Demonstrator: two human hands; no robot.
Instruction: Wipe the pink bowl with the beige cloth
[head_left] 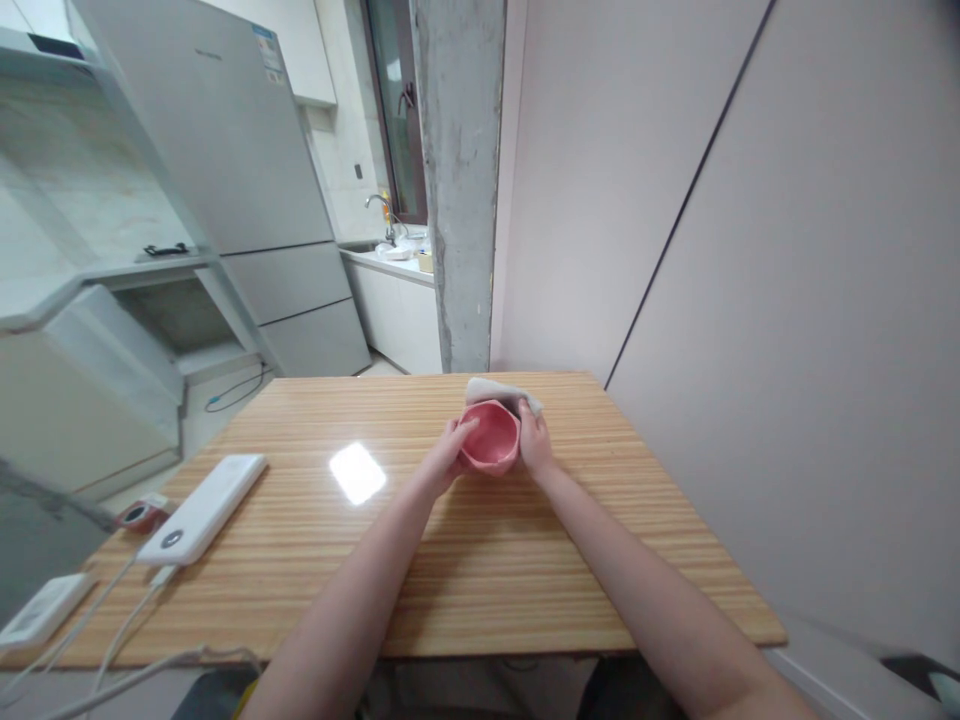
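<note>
A pink bowl [491,438] is tilted toward me above the far middle of the wooden table [375,560]. My left hand [448,452] grips its left rim. On the bowl's right side, my right hand [534,438] holds a white cloth [495,389] that lies over the bowl's far edge. Whether the right hand also grips the bowl I cannot tell.
A white power bank [204,507] with cables lies at the table's left, beside a small red device [139,515] and a white box [41,610]. A wall runs along the right. A fridge [247,180], a concrete pillar [461,180] and a sink counter [390,262] stand beyond.
</note>
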